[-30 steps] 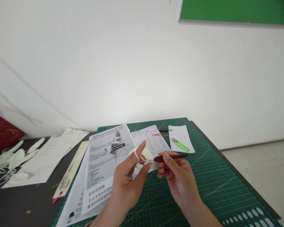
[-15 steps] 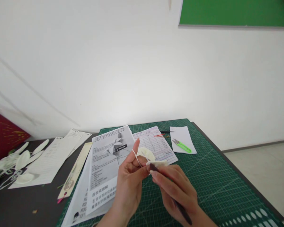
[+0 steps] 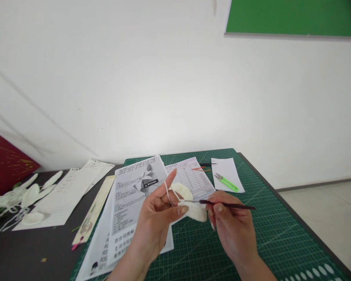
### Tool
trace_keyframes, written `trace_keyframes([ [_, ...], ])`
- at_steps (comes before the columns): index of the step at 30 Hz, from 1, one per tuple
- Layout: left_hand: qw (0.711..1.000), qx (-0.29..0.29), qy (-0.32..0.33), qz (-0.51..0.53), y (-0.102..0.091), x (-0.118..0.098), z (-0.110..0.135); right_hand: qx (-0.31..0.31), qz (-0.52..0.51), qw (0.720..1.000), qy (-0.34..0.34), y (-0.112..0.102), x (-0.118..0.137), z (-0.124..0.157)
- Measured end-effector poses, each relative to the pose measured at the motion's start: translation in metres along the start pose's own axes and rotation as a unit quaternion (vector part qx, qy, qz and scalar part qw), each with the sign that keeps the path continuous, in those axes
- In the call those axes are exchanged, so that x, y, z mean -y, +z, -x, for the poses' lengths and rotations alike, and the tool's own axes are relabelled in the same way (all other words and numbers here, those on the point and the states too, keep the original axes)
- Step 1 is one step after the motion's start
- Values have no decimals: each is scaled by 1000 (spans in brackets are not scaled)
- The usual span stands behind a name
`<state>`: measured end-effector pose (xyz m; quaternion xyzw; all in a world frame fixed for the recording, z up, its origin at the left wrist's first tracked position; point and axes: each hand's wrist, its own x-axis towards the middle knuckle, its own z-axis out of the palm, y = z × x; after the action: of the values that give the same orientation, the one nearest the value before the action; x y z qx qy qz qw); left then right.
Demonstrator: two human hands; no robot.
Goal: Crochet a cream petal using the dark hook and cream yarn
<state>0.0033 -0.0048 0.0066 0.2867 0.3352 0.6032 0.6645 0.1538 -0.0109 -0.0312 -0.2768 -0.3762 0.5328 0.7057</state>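
My left hand (image 3: 159,216) pinches a small cream crocheted piece (image 3: 196,210) between thumb and fingers, with white yarn (image 3: 167,191) looped over the raised forefinger. My right hand (image 3: 232,226) grips a dark crochet hook (image 3: 226,204), held nearly level with its tip at the edge of the crocheted piece. Both hands hover above a green cutting mat (image 3: 251,234). A second cream crocheted petal (image 3: 181,190) lies on the papers just behind my left hand.
Printed instruction sheets (image 3: 134,195) and a form (image 3: 191,177) lie on the mat. Green thread snips (image 3: 226,181) rest on a white slip at the back. White petals and yarn (image 3: 26,197) lie on the dark table at left, by a red box (image 3: 6,162).
My right hand has turned the hook from pointing down towards me to lying level, pointing left into the crocheted piece. The left hand kept its hold and shifted slightly.
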Motion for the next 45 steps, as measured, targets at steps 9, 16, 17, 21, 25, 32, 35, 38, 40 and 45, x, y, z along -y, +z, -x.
trace_keyframes([
  [9,997,60,-49,-23,-7,-8,-2,-1,-1,1000,23,-1,7,-5],
  [16,989,96,-114,-9,-9,-18,-5,31,6,999,17,-3,9,-6],
  [17,987,96,-125,-8,-10,-19,-5,33,7,999,16,-4,9,-7],
  [21,984,95,-148,-2,-12,-17,-7,49,0,999,20,-6,12,-10],
  [25,978,118,-171,-7,-13,-17,-7,32,-18,997,67,-7,14,-11],
  [32,966,125,27,-224,-12,-12,-4,-45,-113,968,221,0,2,-12],
  [35,964,121,52,-231,-11,-4,-4,-76,-129,966,211,2,-4,-8],
  [38,973,95,54,-205,-10,5,-5,-97,-110,972,185,0,-10,-4],
  [40,978,79,36,-187,-9,9,-5,-102,-85,976,175,-1,-15,-2],
  [45,993,38,-27,-108,-9,20,-6,-101,-20,988,118,0,-24,0],
])
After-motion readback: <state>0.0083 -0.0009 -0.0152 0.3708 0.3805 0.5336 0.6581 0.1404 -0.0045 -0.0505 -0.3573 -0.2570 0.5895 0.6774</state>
